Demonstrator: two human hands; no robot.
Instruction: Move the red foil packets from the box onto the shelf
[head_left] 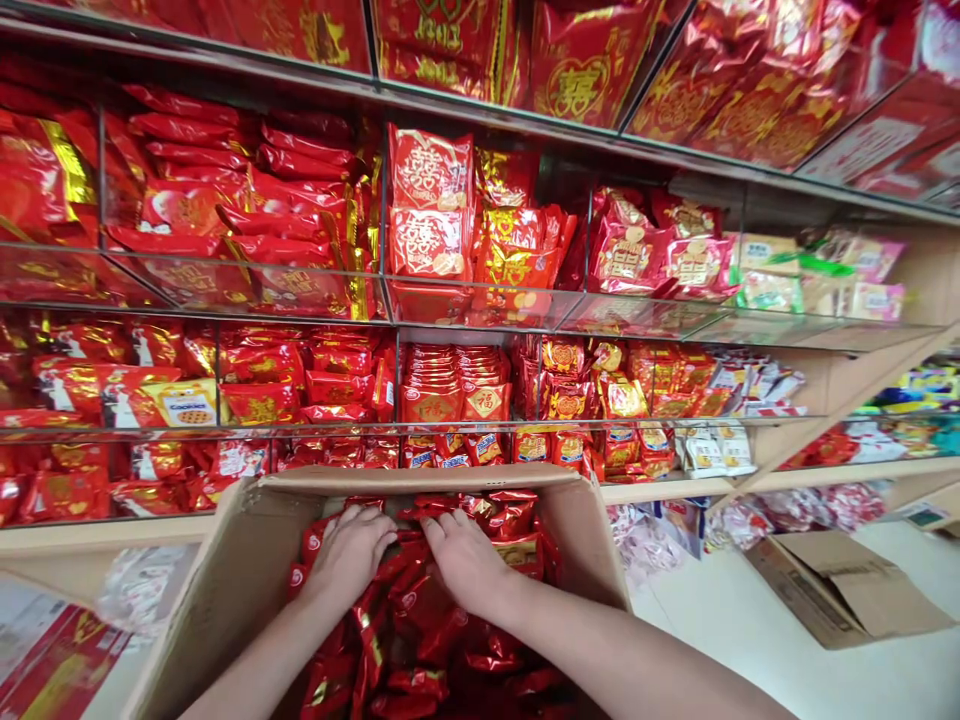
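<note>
An open cardboard box [232, 570] sits in front of me, full of small shiny red snack packets [420, 640]. Both hands are down inside it, palms down on the pile. My left hand [349, 555] rests on packets near the box's far left, fingers curled around some of them. My right hand [465, 560] lies beside it, fingers pushed in among the packets at the far side. Whether either hand has actually lifted a packet is hidden by the fingers.
Glass-fronted shelves [480, 310] ahead hold rows of red and gold snack packets in divided compartments. Pastel packets [810, 275] fill the right end. Another cardboard box [840, 590] lies on the pale floor at right. A printed red carton [52, 660] is at lower left.
</note>
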